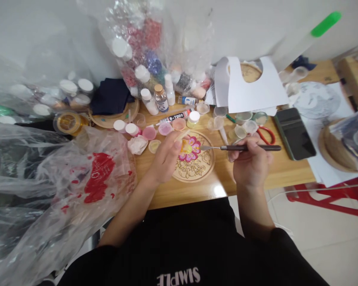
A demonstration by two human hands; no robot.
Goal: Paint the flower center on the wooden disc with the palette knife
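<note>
My right hand [253, 161] is closed around the dark handle of a palette knife [241, 147], whose thin metal blade points left. The blade's tip is beside a small plastic cup of yellow paste [185, 147], which my left hand [167, 157] appears to pinch; the fingers partly hide it. Beneath lies a round wooden board [193, 171] with raised golden outlines. On it, a flower [192, 158] has pink and magenta petals. Just beyond the left hand stand small cups of pink [149, 133] and lilac [165, 128] colour.
A B-7000 glue tube [176, 116], small bottles [161, 99] and lidded jars stand behind. Red-handled scissors [267, 137] and a phone [296, 133] lie to the right. A crumpled tissue [137, 145] and plastic bags [86, 171] are at left.
</note>
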